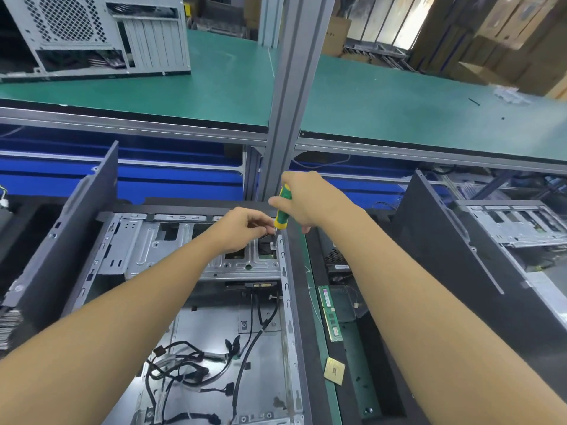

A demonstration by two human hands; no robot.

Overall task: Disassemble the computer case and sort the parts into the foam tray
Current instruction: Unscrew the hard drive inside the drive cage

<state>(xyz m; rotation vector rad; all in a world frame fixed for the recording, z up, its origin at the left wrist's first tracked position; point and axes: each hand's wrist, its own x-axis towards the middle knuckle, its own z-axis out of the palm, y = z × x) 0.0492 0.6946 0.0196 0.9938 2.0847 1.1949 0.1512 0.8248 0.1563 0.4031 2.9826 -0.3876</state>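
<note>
Right hand (310, 204) wraps the green-yellow screwdriver (283, 210), tip down at the far right corner of the open computer case (214, 332). Left hand (242, 228) curled beside the tip; hold unclear. Foam tray (380, 372) just right. Green-matted shelf (399, 102) above, cardboard boxes (506, 41) behind.

Bright, even light falls from overhead, leaving only soft shadows and a dull sheen on the metal floor of the case (211, 326); the opening (411, 16) at the far right is blown out to white. The wide lens bows the bench edge (122, 124) and leans the post (288, 87); the near arms (122, 326) look stretched and soft; the green bench top (506, 118) turns hazy at far right.
</note>
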